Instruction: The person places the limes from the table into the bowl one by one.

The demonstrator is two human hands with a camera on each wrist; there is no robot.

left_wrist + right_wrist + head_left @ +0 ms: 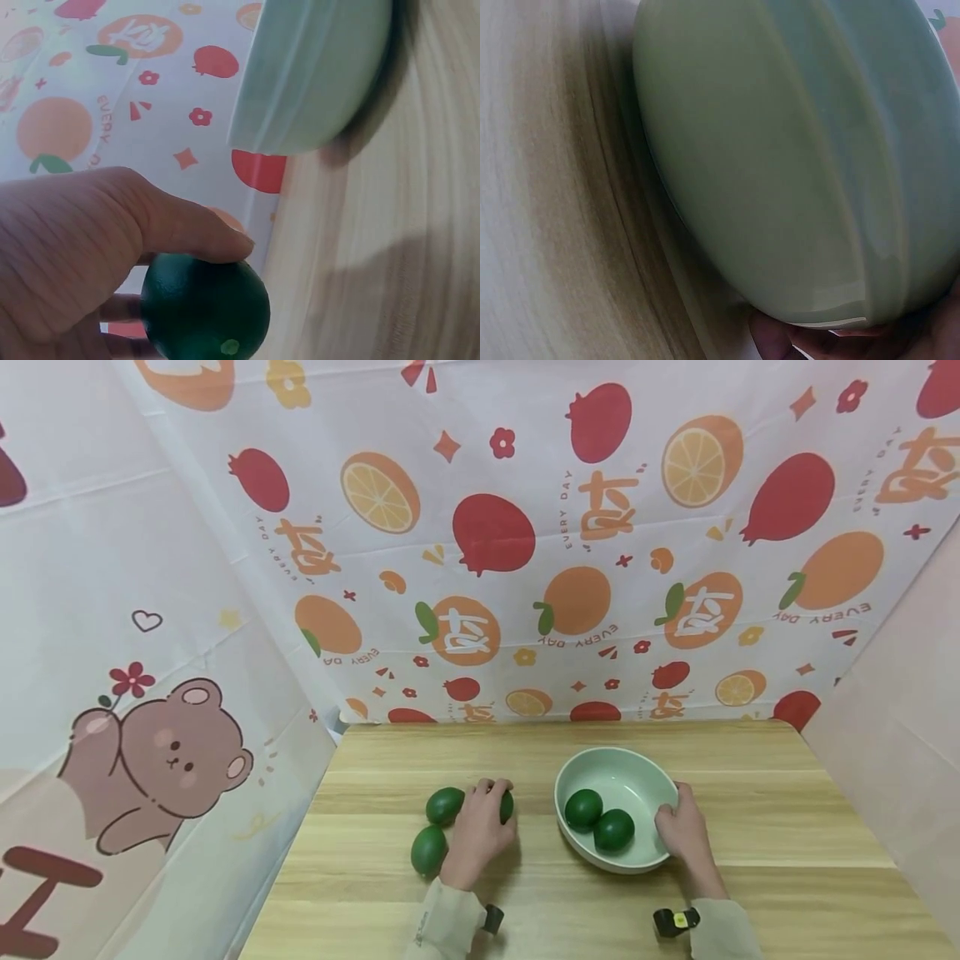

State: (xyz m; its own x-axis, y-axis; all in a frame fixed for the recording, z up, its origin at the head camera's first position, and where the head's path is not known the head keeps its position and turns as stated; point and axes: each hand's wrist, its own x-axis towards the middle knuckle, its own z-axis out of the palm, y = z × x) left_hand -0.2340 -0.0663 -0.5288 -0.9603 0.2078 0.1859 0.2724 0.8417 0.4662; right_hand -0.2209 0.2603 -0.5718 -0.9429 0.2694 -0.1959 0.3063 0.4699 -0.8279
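My left hand [478,831] holds a dark green lime [206,307] between thumb and fingers; the left wrist view shows a pale stem spot on it. Two more limes lie on the table beside that hand, an upper lime [444,806] and a lower lime [429,851]. My right hand [684,828] grips the right rim of a pale green bowl [637,777], thumb over the edge and fingers outside. Inside the bowl rest a left lime [583,810] and a right lime [614,832], side by side. The right wrist view is mostly filled by the bowl's outer wall [765,165].
The wooden table [540,910] carries the bowl and the limes. Behind it hangs a fruit-printed cloth [420,560], and a bear-printed cloth [180,760] hangs at the left. A plain pale cloth [892,710] borders the right side.
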